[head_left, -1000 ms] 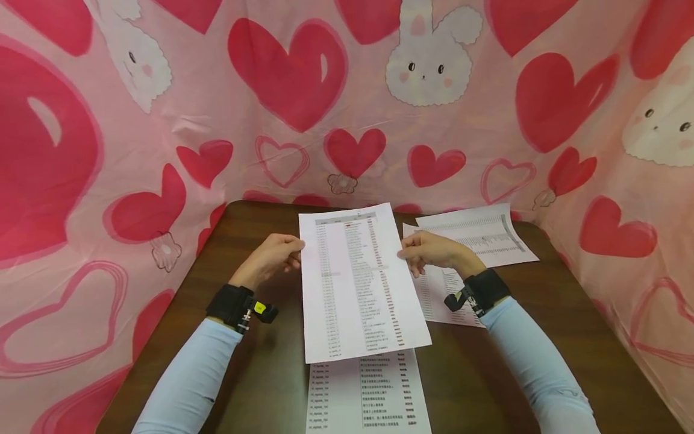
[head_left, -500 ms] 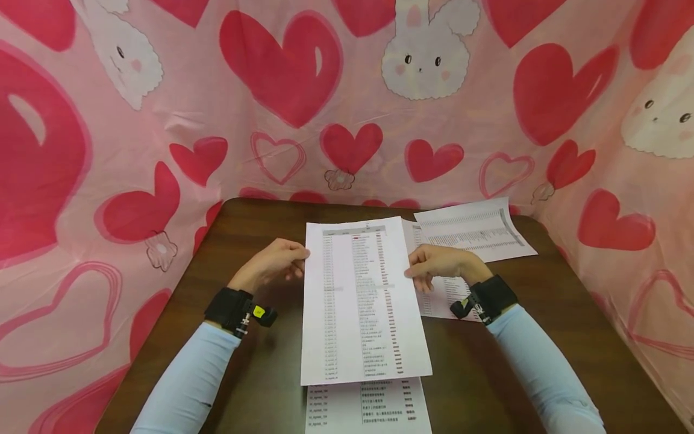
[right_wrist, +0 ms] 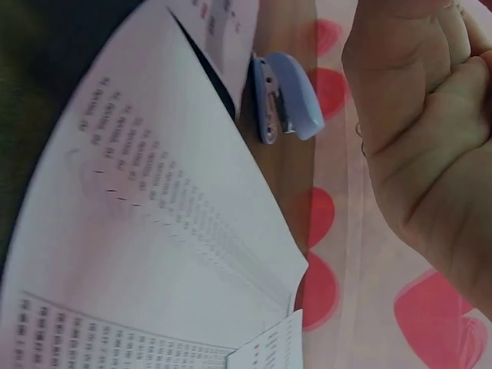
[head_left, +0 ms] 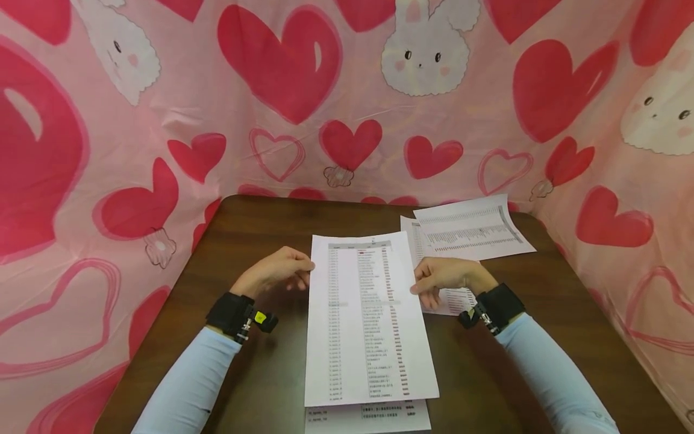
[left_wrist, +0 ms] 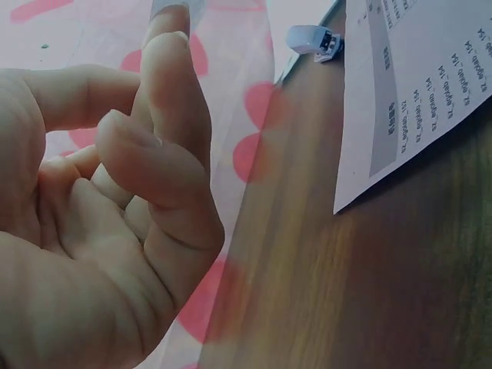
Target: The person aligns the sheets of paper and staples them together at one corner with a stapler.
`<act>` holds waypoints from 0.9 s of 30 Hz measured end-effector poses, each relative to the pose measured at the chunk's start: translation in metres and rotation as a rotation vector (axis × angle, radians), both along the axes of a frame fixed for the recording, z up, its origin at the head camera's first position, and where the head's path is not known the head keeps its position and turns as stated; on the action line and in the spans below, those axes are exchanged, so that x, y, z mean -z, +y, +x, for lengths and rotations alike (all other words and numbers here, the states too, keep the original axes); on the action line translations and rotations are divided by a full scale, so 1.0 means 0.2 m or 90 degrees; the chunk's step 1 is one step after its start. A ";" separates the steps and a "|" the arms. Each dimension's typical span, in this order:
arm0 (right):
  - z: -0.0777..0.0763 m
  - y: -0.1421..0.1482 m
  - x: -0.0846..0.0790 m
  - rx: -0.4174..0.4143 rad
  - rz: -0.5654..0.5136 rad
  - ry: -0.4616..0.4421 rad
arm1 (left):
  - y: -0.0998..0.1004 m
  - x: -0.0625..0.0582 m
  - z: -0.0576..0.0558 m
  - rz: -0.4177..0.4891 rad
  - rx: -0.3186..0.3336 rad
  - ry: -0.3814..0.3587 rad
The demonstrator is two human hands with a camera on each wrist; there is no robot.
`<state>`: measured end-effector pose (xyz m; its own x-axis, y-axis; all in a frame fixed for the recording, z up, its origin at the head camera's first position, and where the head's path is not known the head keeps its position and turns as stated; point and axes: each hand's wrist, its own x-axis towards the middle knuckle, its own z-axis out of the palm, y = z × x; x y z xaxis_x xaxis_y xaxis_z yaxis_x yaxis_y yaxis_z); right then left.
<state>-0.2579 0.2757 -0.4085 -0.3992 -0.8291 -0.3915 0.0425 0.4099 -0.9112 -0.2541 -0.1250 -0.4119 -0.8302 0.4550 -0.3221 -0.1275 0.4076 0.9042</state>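
Nearer to the front edge of the worktop [head_left: 260,223] than in the earlier frames, the printed list [head_left: 347,337] you hold has come down, and both your hands have come down with it. It now covers more of the second printed list [head_left: 368,419], which shows only as a strip at the middle of the worktop's front edge. You cannot tell from these views whether the two touch.

Your left hand [head_left: 279,270] pinches the left margin of the upper list between thumb and fingers, its other fingers loosely bent. Your right hand [head_left: 447,277] pinches the right margin a little lower, thumb and fingertips closed on the paper. The list has a grey header band at its far end and reddish print down its right column.

Toward the far right corner, two more pages overlap: a slanted page [head_left: 472,226] on top and a partly covered page [head_left: 455,301] reaching behind your right hand. A light blue stapler [right_wrist: 300,100] lies on the worktop, seen by both wrist cameras. Beyond the far edge hangs a pink cloth [head_left: 368,72] with hearts and rabbits.
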 end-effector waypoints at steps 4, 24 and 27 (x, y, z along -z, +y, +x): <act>0.03 0.01 0.03 -0.023 -0.005 -0.015 | 0.00 0.02 0.01 -0.008 0.026 -0.009; 0.13 0.00 0.18 -0.027 0.043 -0.059 | 0.05 0.15 0.08 -0.058 0.110 -0.027; 0.12 0.00 0.19 -0.023 0.051 -0.060 | 0.05 0.17 0.07 -0.066 0.111 -0.026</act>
<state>-0.2336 0.2764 -0.4465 -0.3282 -0.8062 -0.4923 0.1111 0.4846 -0.8677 -0.2400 -0.1155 -0.4456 -0.7266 0.5532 -0.4074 -0.0829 0.5180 0.8513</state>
